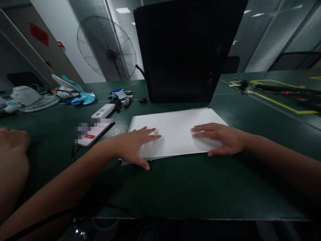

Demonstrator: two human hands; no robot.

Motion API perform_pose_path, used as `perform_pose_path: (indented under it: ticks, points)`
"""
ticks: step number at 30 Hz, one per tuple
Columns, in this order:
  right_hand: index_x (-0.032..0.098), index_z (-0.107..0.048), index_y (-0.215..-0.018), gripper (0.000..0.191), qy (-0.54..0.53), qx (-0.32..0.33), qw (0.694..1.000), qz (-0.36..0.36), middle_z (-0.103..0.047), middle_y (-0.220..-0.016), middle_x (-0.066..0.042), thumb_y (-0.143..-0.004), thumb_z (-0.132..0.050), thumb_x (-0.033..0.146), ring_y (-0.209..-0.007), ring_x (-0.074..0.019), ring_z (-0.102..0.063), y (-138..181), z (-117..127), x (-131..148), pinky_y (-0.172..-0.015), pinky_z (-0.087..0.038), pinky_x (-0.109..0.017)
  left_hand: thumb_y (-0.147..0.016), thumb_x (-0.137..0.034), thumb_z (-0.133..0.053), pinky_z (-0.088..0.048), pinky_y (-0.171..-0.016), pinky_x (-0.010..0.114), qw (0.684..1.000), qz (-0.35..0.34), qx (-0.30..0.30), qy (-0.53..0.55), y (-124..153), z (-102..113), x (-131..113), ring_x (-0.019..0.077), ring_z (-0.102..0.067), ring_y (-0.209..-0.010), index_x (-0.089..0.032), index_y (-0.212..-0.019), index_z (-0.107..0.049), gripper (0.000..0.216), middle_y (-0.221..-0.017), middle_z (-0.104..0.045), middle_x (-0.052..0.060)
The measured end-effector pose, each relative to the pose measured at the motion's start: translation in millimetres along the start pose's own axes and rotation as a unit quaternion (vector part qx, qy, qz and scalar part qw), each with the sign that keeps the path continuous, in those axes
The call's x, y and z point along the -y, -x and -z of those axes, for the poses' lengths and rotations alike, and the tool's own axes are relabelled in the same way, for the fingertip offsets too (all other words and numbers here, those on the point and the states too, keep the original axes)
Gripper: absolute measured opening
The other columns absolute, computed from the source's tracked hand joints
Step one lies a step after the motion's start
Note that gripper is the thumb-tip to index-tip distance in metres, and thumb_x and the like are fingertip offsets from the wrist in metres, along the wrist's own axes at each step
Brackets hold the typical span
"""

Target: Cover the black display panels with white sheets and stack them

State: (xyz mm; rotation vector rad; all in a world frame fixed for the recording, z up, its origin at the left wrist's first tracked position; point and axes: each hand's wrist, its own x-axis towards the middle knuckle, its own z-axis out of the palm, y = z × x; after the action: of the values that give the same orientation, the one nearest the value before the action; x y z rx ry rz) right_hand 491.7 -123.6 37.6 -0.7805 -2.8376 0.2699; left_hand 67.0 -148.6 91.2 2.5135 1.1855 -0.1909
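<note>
A white rectangular sheet or thin board [175, 134] lies flat on the green table [190, 187], with a dark edge showing along its back and a sliver of another layer under its near left corner. My left hand [135, 144] rests spread on its left end, the thumb reaching past the near edge. On the right end lies my right hand [218, 137], palm down with fingers stretched toward the middle and the thumb at the near edge. Neither hand is wrapped round anything. Whether the white piece is one sheet or a stack, I cannot tell.
Behind the sheet stands a large black panel [185, 53]. To the left are a phone [96, 132], a white power bank [104, 110], keys [125, 102] and small fans [84, 98]. Another person's arm [12, 167] rests far left. Black cables [288, 88] lie right.
</note>
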Motion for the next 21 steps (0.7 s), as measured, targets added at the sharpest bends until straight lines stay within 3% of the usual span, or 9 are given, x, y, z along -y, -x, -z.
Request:
perform_pose_path:
  ticks: [7,15,17,18,21]
  points:
    - [0.035,-0.047,-0.159,0.083,-0.001,-0.002,1.000,0.018,-0.047,-0.161,-0.003,-0.085,-0.077,0.056,-0.147,-0.0332,-0.046,1.0,1.0,-1.9,-0.122,-0.038,-0.057,-0.063,-0.071,-0.083,-0.027,-0.126,0.058,1.000,0.021,0.004,0.001,1.2,5.0,13.9,0.0386,-0.035,-0.155,-0.049,-0.149,-0.055,0.093,-0.165,-0.042,-0.005]
    - [0.034,-0.053,-0.155,0.083,0.004,0.003,1.000,0.029,-0.052,-0.157,-0.003,-0.083,-0.074,0.068,-0.145,-0.0322,-0.048,0.5,2.2,-8.3,-0.122,-0.039,-0.054,-0.058,-0.078,-0.082,-0.033,-0.124,0.054,1.000,-0.003,-0.014,-0.012,2.1,10.9,19.1,0.0393,-0.046,-0.148,-0.047,-0.147,-0.058,0.097,-0.160,-0.051,-0.003]
    - [0.030,-0.060,-0.150,0.084,0.039,-0.037,0.998,-0.034,-0.058,-0.152,-0.006,-0.081,-0.069,0.077,-0.141,-0.0364,-0.051,1.3,5.3,-12.2,-0.120,-0.037,-0.061,-0.062,-0.087,-0.073,-0.035,-0.122,0.054,0.999,0.007,-0.033,-0.011,-0.1,12.5,23.5,0.0406,-0.044,-0.149,-0.046,-0.148,-0.058,0.096,-0.162,-0.049,-0.002]
    - [0.027,-0.063,-0.147,0.083,0.069,-0.073,0.989,-0.104,-0.061,-0.148,-0.009,-0.082,-0.065,0.080,-0.138,-0.0393,-0.053,2.6,7.3,-15.0,-0.118,-0.038,-0.065,-0.068,-0.091,-0.064,-0.034,-0.122,0.055,0.998,0.021,-0.054,-0.013,-2.5,11.8,27.4,0.0411,-0.041,-0.151,-0.044,-0.149,-0.056,0.094,-0.164,-0.046,-0.002]
    - [0.019,-0.066,-0.142,0.088,0.151,-0.151,0.902,-0.376,-0.070,-0.129,-0.020,-0.089,-0.045,0.086,-0.119,-0.0467,-0.063,10.9,13.4,-28.9,-0.101,-0.046,-0.075,-0.085,-0.092,-0.039,-0.026,-0.124,0.061,0.977,0.118,-0.171,-0.038,-15.6,1.1,45.2,0.0444,-0.028,-0.156,-0.034,-0.160,-0.043,0.095,-0.172,-0.032,0.004]
